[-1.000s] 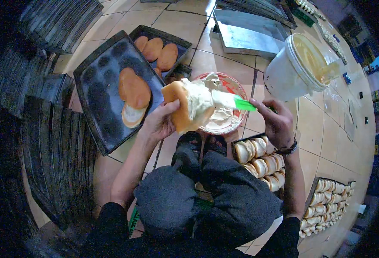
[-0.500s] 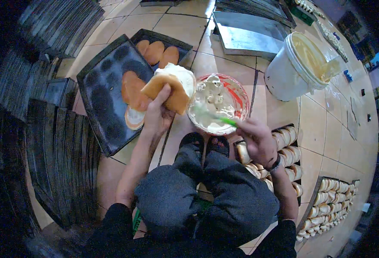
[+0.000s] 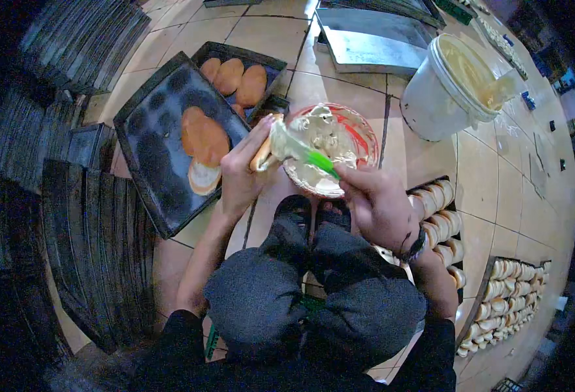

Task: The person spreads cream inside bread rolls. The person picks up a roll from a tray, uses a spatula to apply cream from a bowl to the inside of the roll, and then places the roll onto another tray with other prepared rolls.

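My left hand [image 3: 243, 168] is closed around a bread bun [image 3: 262, 155], held on edge beside the bowl. In my right hand [image 3: 380, 208] is a spatula [image 3: 321, 161] with a bright green handle; its cream-covered blade lies against the bun's cream-smeared side. Just below the blade stands a red-rimmed bowl [image 3: 370, 134] of pale cream [image 3: 326, 130]. Left of my left hand, brown bread pieces [image 3: 204, 137] lie overlapping on a dark baking tray [image 3: 150, 124], one with its white cut side up. More brown buns [image 3: 228, 76] sit on a second dark tray behind.
A white bucket [image 3: 424, 108] with cream residue stands at the right. Filled buns line a tray [image 3: 441, 219] by my right forearm and another tray [image 3: 506, 300] farther right. Stacked dark trays [image 3: 98, 242] rise at the left. A metal box [image 3: 379, 49] lies at the back.
My left hand has turned the bun from lying spread to standing on edge. The spatula has moved up and left from the bowl to the bun, with my right hand following.
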`<state>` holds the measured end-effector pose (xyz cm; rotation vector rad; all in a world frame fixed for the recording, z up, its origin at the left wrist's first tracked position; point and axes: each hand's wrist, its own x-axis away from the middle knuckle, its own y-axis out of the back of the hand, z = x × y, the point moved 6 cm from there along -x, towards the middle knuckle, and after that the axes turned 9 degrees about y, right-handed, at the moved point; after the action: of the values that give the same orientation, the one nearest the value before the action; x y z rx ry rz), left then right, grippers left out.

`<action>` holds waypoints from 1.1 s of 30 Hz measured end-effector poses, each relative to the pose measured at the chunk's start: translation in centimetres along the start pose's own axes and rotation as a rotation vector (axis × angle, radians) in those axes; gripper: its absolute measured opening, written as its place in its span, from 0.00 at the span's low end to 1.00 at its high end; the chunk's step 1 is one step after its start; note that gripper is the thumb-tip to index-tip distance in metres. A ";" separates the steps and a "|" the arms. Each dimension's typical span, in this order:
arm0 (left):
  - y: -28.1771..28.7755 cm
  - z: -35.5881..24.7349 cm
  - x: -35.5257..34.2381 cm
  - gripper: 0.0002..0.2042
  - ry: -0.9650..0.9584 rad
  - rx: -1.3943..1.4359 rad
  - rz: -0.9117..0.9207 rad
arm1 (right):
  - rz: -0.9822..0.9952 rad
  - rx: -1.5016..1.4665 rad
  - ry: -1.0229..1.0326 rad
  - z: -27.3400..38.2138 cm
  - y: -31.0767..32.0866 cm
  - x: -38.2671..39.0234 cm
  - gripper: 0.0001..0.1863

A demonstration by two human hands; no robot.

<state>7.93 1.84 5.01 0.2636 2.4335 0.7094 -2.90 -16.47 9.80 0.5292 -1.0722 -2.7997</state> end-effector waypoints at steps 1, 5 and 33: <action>0.2 0.3 0.0 0.29 -0.021 -0.064 -0.008 | 0.093 0.040 -0.019 0.7 -0.4 -0.1 0.16; 0.4 3.2 0.8 0.25 0.296 0.244 -0.064 | 0.084 -0.104 -0.038 -1.1 -1.5 0.9 0.19; -9.7 5.8 2.4 0.18 1.184 1.467 0.310 | -0.055 0.140 -0.068 -4.2 0.2 7.3 0.20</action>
<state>9.15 -2.98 -5.38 0.9708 3.5516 -1.4139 -8.24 -20.83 4.95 0.4870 -1.2949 -2.8232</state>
